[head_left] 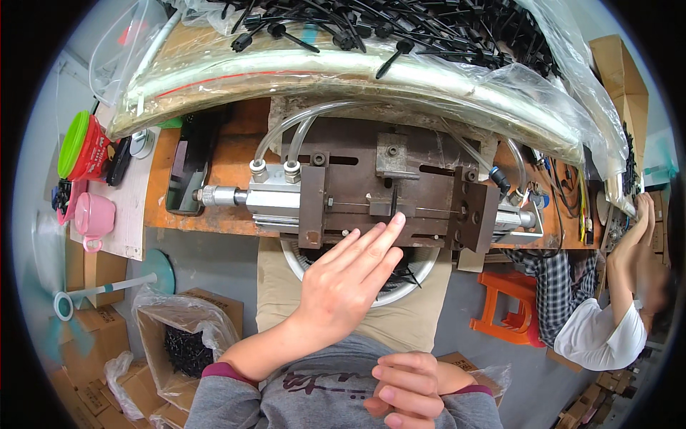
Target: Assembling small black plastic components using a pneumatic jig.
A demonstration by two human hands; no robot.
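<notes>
My left hand [343, 280] reaches over the front of a dark metal fixture [350, 154], its fingers stretched out side by side and the thumb hidden. The foremost fingertip is at the lower end of a thin black plastic piece [394, 198], which stands in the small centre block [382, 209]. Close to my chest, my right hand [411, 390] has its fingers curled in toward the thumb; whatever they hold, if anything, is hidden. Below the fixture, a white round basket [426, 277] rests at my lap, partly covered by my left hand, with black pieces inside.
Pneumatic cylinders [275, 207] with clear hoses flank the fixture on an orange bench [232, 154]. Behind lies a plastic-lined tray [343, 79] heaped with black plastic parts [457, 32]. A pink cup [94, 214] stands left. An orange stool [504, 304] and another person [600, 332] are right.
</notes>
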